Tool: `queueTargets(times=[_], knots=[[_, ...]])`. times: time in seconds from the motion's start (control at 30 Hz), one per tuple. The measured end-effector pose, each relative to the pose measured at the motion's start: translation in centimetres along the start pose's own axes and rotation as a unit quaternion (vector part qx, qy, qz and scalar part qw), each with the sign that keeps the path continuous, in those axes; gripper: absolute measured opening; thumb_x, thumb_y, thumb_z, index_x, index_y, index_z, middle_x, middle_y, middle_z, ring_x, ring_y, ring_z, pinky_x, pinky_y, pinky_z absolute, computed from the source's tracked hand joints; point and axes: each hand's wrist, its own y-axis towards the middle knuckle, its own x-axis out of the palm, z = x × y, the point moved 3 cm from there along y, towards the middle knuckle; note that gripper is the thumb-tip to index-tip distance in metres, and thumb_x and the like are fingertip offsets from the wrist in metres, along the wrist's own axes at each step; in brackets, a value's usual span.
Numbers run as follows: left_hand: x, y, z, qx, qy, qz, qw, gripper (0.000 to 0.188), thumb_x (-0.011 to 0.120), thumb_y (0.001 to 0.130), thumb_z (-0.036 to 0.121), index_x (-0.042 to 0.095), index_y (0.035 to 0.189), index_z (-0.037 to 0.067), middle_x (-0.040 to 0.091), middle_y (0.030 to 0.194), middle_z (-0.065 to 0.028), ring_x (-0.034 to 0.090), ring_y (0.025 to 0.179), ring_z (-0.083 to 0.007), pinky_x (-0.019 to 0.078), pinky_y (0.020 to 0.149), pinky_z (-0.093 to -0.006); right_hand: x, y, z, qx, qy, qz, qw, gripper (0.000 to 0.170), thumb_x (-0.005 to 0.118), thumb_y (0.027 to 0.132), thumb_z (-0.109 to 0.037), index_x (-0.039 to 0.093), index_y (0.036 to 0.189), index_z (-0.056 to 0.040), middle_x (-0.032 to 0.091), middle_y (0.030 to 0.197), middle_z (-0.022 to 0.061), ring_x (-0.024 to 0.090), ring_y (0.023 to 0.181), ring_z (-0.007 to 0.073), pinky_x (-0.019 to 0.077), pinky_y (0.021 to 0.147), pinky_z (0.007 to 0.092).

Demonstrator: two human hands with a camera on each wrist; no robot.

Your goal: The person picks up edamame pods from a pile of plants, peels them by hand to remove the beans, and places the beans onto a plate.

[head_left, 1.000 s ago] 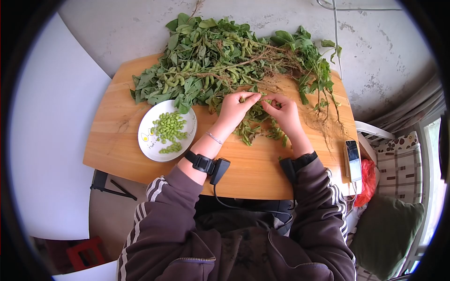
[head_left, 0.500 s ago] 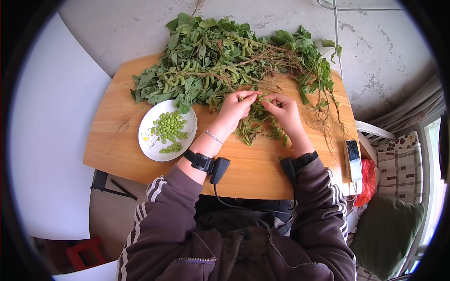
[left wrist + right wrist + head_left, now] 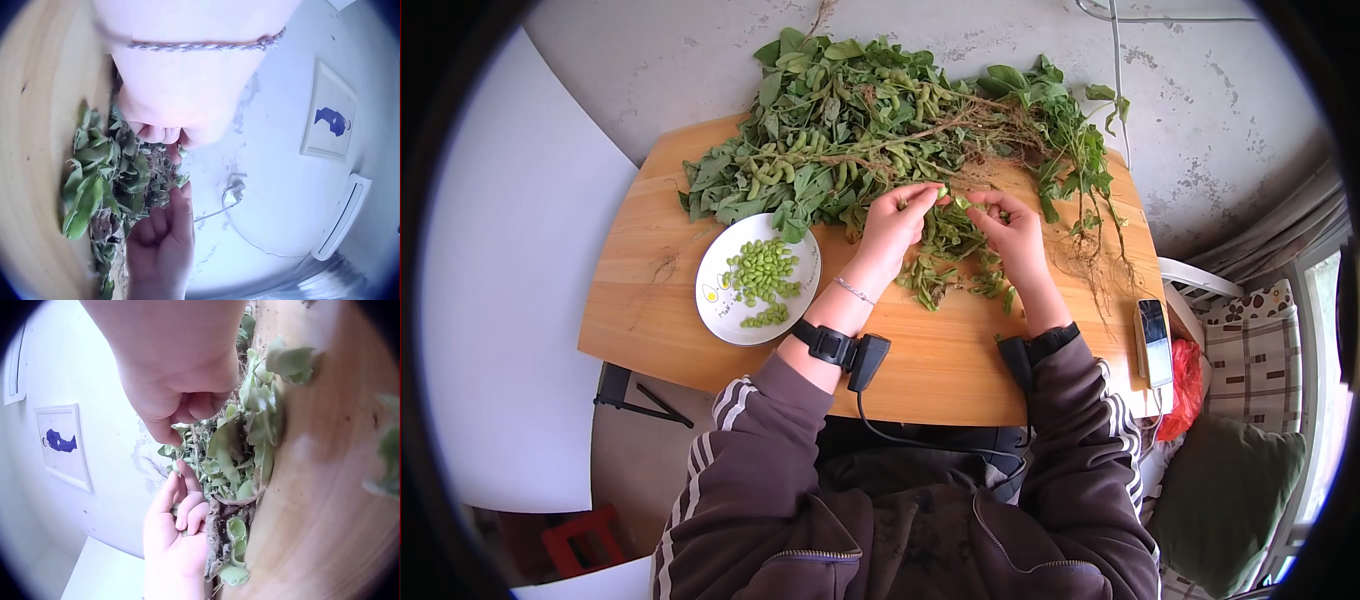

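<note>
My left hand is pinching a small green piece, and my right hand is gripping a green pod just beside it, above the loose, opened pods. Shelled beans are lying in a plate on the surface to my left.

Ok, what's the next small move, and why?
Perhaps move the left grip toward the plate: it pinches a small green piece, possibly a bean, apart from a second piece in the right grip, and the plate holds shelled beans.
</note>
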Motion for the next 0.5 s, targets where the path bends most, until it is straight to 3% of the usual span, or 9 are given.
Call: queueTargets(times=[0.37,0.5], knots=[[0.73,-0.38,0.35,0.005,0.026,-0.003,1.000,0.028,0.067,0.096,0.020,0.067,0.115,0.000,0.073,0.094,-0.0013,0.032,0.048,0.0023,0.0230,0.041,-0.0171,0.08,0.23,0.50,0.019,-0.034,0.040,0.998,0.023,0.070,0.094,-0.022,0.074,0.108,-0.0045,0.051,0.065,-0.0098,0.039,0.053,0.0008,0.0287,0.047,0.0195],[0.79,-0.29,-0.37,-0.014,0.086,-0.024,0.996,0.028,0.066,0.097,0.022,0.067,0.116,0.001,0.072,0.097,-0.0019,0.030,0.049,0.0024,0.0221,0.043,-0.0174,0.17,0.17,0.30,0.009,-0.031,0.023,0.999,0.025,0.074,0.091,-0.024,0.075,0.105,-0.0027,0.049,0.064,-0.0093,0.041,0.057,0.0019,0.0308,0.050,0.0210]])
